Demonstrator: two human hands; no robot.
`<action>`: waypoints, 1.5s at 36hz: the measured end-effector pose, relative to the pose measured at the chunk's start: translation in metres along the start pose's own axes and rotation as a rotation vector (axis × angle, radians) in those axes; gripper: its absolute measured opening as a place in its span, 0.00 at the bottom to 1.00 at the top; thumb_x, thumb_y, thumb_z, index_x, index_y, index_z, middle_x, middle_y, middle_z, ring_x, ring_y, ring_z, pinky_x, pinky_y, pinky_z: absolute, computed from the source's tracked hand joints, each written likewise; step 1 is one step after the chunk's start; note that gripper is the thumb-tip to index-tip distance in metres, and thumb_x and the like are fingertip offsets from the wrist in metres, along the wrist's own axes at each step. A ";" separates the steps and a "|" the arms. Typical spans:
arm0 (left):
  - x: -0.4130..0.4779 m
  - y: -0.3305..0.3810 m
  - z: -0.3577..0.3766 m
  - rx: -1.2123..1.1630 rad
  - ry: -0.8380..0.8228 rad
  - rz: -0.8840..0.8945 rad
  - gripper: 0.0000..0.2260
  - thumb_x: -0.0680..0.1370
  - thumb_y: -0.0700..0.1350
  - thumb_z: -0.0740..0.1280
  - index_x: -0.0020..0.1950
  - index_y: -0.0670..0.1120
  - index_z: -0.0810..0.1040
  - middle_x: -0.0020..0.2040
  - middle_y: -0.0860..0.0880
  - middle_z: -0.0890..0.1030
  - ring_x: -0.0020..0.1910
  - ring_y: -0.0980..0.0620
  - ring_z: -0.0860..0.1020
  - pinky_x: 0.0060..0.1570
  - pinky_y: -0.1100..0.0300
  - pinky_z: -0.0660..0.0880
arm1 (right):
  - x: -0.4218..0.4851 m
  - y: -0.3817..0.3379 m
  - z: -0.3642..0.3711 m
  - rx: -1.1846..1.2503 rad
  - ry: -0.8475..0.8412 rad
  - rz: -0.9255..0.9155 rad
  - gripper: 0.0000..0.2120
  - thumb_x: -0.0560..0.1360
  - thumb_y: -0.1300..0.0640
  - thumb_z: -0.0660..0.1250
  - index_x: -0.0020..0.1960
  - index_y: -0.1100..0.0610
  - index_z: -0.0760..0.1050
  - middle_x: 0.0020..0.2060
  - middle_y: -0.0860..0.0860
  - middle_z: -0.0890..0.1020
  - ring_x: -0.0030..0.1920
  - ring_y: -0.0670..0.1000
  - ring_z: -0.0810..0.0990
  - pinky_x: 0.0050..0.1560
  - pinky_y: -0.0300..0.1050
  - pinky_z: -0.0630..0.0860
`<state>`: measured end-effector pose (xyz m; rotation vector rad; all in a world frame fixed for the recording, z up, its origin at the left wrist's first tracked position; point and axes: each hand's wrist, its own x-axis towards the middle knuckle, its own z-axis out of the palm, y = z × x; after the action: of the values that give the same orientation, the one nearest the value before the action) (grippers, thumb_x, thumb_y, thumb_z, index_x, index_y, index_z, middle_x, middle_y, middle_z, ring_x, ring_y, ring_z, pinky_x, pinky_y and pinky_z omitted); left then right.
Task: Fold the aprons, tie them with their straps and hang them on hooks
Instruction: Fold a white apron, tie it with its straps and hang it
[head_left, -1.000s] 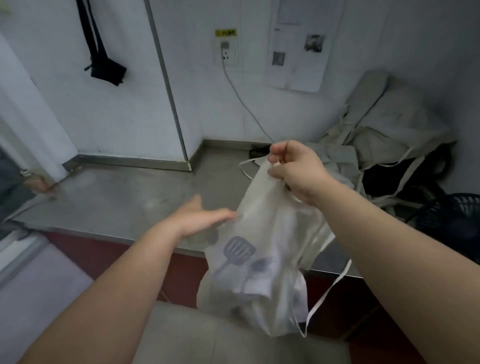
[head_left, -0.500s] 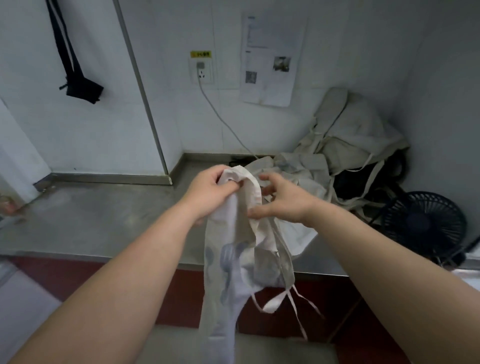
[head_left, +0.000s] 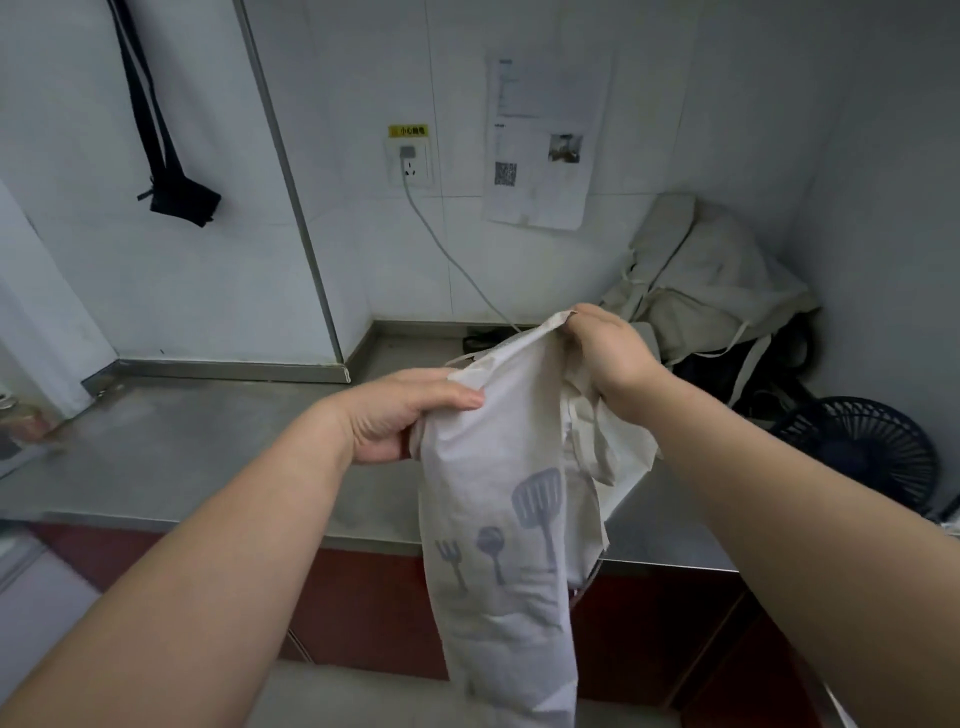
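Note:
A white apron (head_left: 498, 525) printed with grey kitchen utensils hangs in front of me over the counter edge. My left hand (head_left: 400, 415) grips its left top edge, thumb on top. My right hand (head_left: 608, 353) pinches the upper right corner, raised a little higher. The cloth between them is bunched, and its lower end drops out of view. A thin strap (head_left: 582, 431) dangles under my right wrist. A dark folded apron (head_left: 179, 200) hangs by its straps on the wall at upper left.
A steel counter (head_left: 208, 447) runs along the white wall. A heap of beige aprons (head_left: 701, 291) fills the back right corner. A black fan (head_left: 872, 457) sits at the right. A cable (head_left: 447, 249) runs from a wall socket down to the counter.
My hands, close together half a second ago, have pulled apart along the apron's top edge. The utensil print now faces me. The camera has shifted a little to the right.

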<state>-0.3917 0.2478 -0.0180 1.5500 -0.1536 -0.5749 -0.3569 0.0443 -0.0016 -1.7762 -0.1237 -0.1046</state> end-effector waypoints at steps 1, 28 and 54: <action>-0.001 0.002 -0.001 0.015 0.001 -0.023 0.21 0.58 0.46 0.74 0.50 0.45 0.82 0.47 0.46 0.83 0.45 0.51 0.81 0.44 0.58 0.78 | 0.001 -0.001 -0.001 0.007 0.012 0.000 0.14 0.77 0.63 0.55 0.33 0.55 0.63 0.32 0.50 0.66 0.34 0.48 0.64 0.37 0.44 0.61; -0.001 0.006 -0.046 0.567 1.361 0.376 0.13 0.79 0.50 0.60 0.51 0.43 0.79 0.50 0.36 0.77 0.53 0.38 0.74 0.54 0.51 0.70 | 0.020 -0.001 -0.023 -0.711 0.141 -0.149 0.23 0.80 0.42 0.53 0.30 0.53 0.65 0.36 0.56 0.75 0.42 0.57 0.73 0.40 0.45 0.66; -0.030 0.016 -0.052 0.174 0.740 0.257 0.03 0.73 0.42 0.72 0.45 0.46 0.79 0.41 0.51 0.83 0.42 0.53 0.80 0.43 0.62 0.75 | 0.011 -0.021 -0.017 -0.642 -0.275 -0.146 0.19 0.66 0.42 0.74 0.30 0.53 0.71 0.25 0.46 0.71 0.27 0.44 0.70 0.24 0.33 0.63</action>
<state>-0.3901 0.3060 0.0032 1.7820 0.1660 0.2369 -0.3492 0.0327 0.0235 -2.4167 -0.4594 -0.0008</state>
